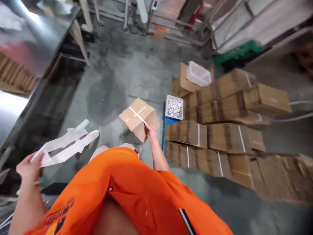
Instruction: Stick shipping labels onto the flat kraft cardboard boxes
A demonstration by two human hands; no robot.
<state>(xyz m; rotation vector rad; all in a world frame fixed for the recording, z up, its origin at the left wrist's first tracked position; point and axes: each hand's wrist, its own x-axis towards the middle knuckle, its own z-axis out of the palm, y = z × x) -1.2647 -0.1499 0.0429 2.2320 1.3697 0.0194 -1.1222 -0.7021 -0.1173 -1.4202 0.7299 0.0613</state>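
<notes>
My right hand [151, 133] is closed on the white strap of a bundle of flat cardboard boxes [144, 110]. The bundle hangs tilted over the floor in front of me, with white lettering on its upper face. At the far left, my left hand [29, 168] grips long strips of white paper [66, 145], pinched between thumb and fingers. The strips trail out to the right in loose folds, apart from the bundle. What the strips are for I cannot make out.
On my right, strapped cardboard stacks [223, 135] lie in rows on a blue pallet [168, 120]. A white tub of small silvery pieces [174, 107] stands at their near corner, a clear plastic bin [198, 74] behind. A metal table [41, 29] is at left, metal frames [176, 31] ahead.
</notes>
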